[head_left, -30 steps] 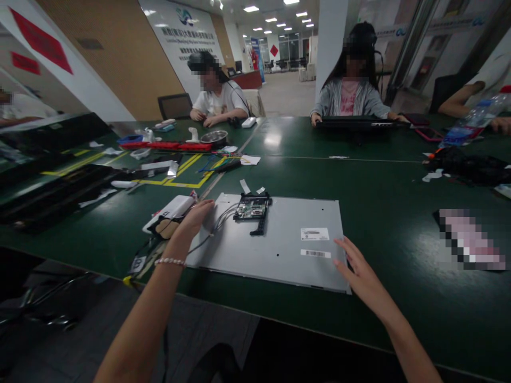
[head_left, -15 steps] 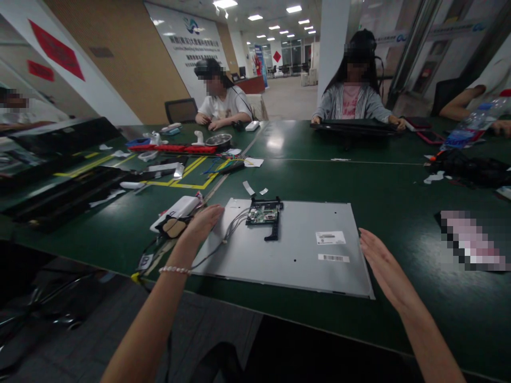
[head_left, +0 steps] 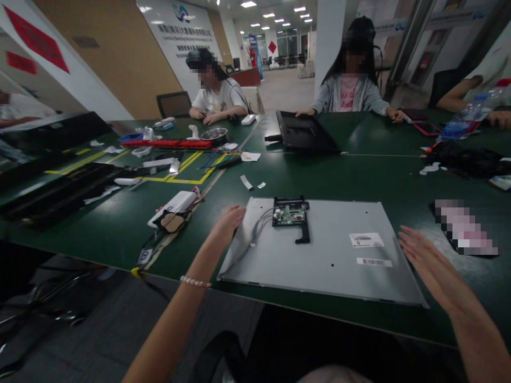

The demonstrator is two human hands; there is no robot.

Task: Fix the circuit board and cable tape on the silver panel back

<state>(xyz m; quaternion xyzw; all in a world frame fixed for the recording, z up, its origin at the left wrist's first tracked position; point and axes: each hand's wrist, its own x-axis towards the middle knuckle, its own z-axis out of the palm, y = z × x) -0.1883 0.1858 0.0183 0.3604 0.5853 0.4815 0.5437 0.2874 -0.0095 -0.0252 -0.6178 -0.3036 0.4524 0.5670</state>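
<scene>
A flat grey metal display panel (head_left: 295, 266) lies on the green table in front of me, with two white labels (head_left: 366, 240) on its right part. A small green circuit board (head_left: 288, 214) sits in a black bracket (head_left: 304, 231) near its far edge, and grey cables (head_left: 261, 226) run from it to the left. My left hand (head_left: 228, 227), fingers stretched out, rests along the panel's left edge. Against the right edge lies my right hand (head_left: 433, 260), also with straight fingers. Neither hand is wrapped round anything.
Left of the panel lies a white device (head_left: 175, 207) with a cable. A phone (head_left: 465, 227) is on the right. Across the table a person (head_left: 351, 90) has a hand on a black panel (head_left: 305, 132). Long black frames (head_left: 56, 194) and a bottle (head_left: 465, 119) flank the workspace.
The grey panel has slid to the right across the table, with both my hands moving along at its edges. The black panel across the table has swung to the left and tilted.
</scene>
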